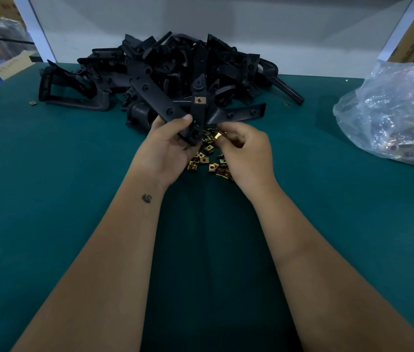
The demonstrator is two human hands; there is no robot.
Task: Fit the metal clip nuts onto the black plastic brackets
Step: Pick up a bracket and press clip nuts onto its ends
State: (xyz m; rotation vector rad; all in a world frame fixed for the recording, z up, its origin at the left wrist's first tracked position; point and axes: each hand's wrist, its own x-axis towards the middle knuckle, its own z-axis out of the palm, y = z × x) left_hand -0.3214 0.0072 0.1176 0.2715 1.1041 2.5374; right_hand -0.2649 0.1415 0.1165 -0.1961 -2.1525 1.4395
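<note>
My left hand [168, 148] grips a black plastic bracket [198, 111] by its lower end, holding it upright above the table. One metal clip nut [200, 100] sits fitted on the bracket's middle. My right hand [245, 151] pinches a single gold clip nut [217, 135] between thumb and fingertips, just right of the bracket's lower end. Under both hands lies a small heap of loose clip nuts [209, 161]. Behind them a big pile of black brackets [155, 72] covers the back of the green table.
A clear plastic bag [399, 115] holding more metal clips lies at the right. Stray clip nuts lie at the far left [32, 103] and near the pile's right end [287, 104]. The green mat [48, 186] stretches toward me. A white wall panel [251, 29] stands behind the pile.
</note>
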